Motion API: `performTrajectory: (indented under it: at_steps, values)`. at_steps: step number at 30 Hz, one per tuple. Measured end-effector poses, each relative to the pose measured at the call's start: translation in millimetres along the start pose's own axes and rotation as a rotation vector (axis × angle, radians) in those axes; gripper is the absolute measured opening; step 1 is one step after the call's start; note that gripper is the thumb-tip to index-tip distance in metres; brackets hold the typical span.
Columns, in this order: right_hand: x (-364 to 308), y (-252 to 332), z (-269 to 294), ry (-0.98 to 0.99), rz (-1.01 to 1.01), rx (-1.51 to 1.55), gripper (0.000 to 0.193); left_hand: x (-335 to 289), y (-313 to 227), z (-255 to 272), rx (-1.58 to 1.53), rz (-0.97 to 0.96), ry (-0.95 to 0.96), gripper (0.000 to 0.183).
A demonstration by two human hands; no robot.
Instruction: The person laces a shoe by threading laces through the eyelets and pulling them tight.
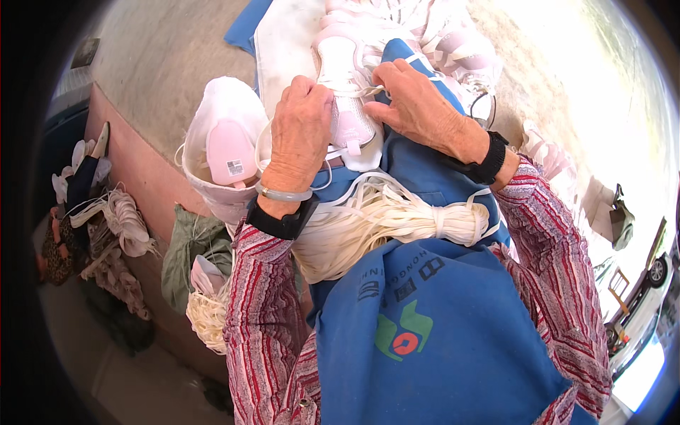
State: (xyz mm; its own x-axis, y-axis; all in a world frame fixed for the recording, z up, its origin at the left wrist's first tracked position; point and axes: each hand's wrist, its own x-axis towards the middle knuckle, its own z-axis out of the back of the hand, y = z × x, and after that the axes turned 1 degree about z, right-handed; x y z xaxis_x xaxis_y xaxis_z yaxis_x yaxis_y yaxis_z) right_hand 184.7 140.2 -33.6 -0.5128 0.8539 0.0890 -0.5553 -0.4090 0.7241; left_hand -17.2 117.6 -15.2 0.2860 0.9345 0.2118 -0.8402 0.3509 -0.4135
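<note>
A white and pink sneaker (354, 120) lies in front of me, its pale pink heel end toward my lap. My left hand (299, 131) is closed at the shoe's left edge, its fingertips partly hidden. A white shoelace (354, 92) runs across the shoe toward my right hand (421, 106), whose thumb and forefinger close around it. A loose loop of lace hangs below my left hand. On my lap, over the blue apron (425, 333), rests a tied bundle of cream shoelaces (382, 219).
At the left stands a white container (202, 134) with a pink shoe part (230, 152) in it. Several pink and white shoes (453, 49) pile up beyond my hands. A green bag (188, 248) and more lace bundles (127, 223) are at the left; a vehicle (648, 312) is far right.
</note>
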Motion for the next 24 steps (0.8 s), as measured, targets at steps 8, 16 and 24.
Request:
performTrajectory:
  at_steps: [8, 16, 24]
  values:
    - [-6.6, 20.8, -1.8, 0.11, -0.041, -0.247, 0.025, 2.7, 2.3, -1.7, -0.159, 0.009, 0.012, 0.009]
    - [-5.6, 6.2, -15.1, 0.082, 0.083, -0.318, 0.017, 1.7, -6.8, -4.2, -0.126, -0.14, -0.058, 0.011]
    - [-3.4, 3.5, -13.3, -0.059, -0.132, 0.039, 0.023, 0.6, -44.1, -5.6, -0.414, 0.038, -0.041, 0.011]
